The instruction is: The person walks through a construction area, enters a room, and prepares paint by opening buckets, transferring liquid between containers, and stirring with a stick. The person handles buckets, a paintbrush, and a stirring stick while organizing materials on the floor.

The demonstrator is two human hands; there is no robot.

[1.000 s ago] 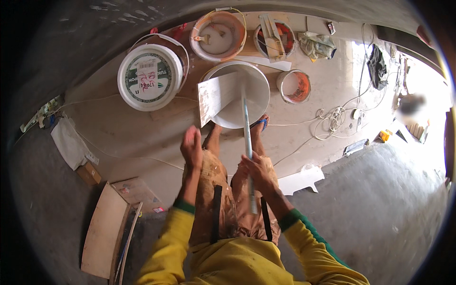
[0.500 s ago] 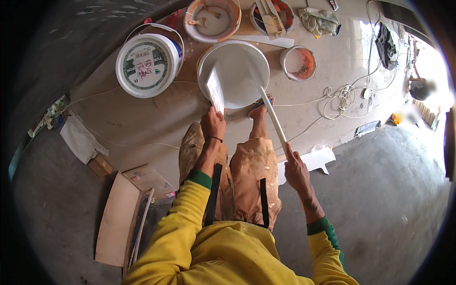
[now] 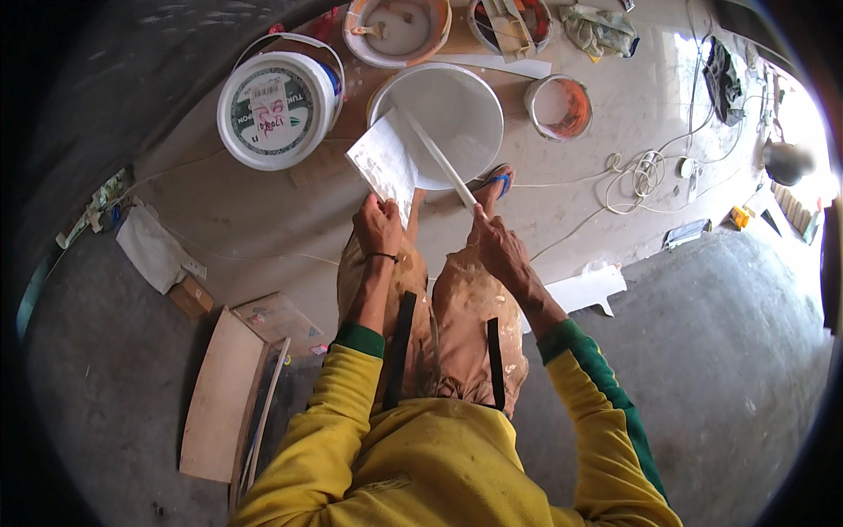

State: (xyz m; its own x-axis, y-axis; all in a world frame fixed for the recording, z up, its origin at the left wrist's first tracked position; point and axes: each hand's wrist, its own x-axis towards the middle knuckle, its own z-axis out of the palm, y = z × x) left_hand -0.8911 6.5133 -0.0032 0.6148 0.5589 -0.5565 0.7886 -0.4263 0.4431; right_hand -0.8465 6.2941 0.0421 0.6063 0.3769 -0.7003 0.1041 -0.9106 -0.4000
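Note:
My left hand (image 3: 378, 228) is closed on the near corner of a flat white rectangular board (image 3: 383, 165), its face smeared with whitish material. The board is tilted over the near left rim of a large white bucket (image 3: 470, 105). In my right hand (image 3: 502, 249) is the near end of a long, narrow, pale stick-like tool (image 3: 446, 167). It slants up to the left across the bucket, its far end by the board's upper edge. Whether the two touch I cannot tell. The bucket stands on the floor in front of my feet, its inside whitish.
A lidded white bucket (image 3: 274, 110) stands at the left. Behind are a tub with a brush (image 3: 399, 31) and a bucket with tools across it (image 3: 509, 26). An orange-stained pail (image 3: 559, 107) sits at the right, near a coiled cable (image 3: 648, 173). Wooden boards (image 3: 224, 395) lie lower left.
The board has turned so its broad face shows. My right hand has moved left and up, bringing the stick-like tool from the bucket's right rim across to the board.

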